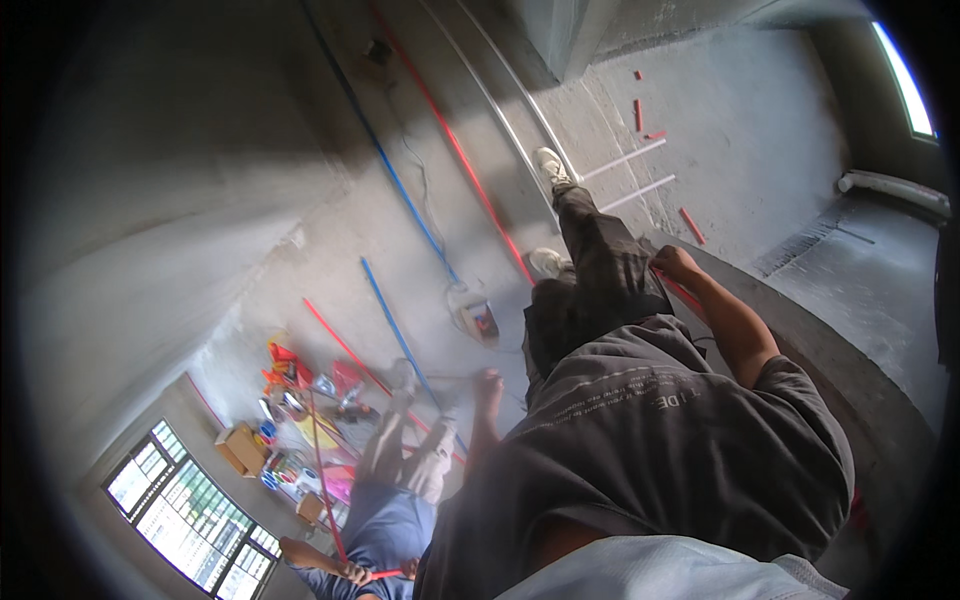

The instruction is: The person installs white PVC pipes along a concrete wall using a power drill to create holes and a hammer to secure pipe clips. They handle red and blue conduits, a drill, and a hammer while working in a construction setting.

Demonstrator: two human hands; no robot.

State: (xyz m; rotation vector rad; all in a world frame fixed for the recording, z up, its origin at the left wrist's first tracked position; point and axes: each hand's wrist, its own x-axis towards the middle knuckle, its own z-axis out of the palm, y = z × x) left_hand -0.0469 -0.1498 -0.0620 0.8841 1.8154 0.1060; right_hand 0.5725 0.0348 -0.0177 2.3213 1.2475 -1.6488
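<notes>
Several small tubs [268,432] beside cardboard box [238,447]

Blue pipe [395,175] along concrete floor [760,120], cardboard box [238,447], barred window [190,520], crouching person in blue [395,520]

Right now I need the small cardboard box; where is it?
In the head view, the cardboard box sits lower left on the concrete floor, between the barred window and the scattered fittings.

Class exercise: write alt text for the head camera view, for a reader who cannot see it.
A person looks down their own grey T-shirt and dark trousers to a concrete floor, right hand gripping a red pipe at the thigh, left hand hanging at the side. Another person in blue shorts holds a second red pipe beside scattered tools.
</notes>
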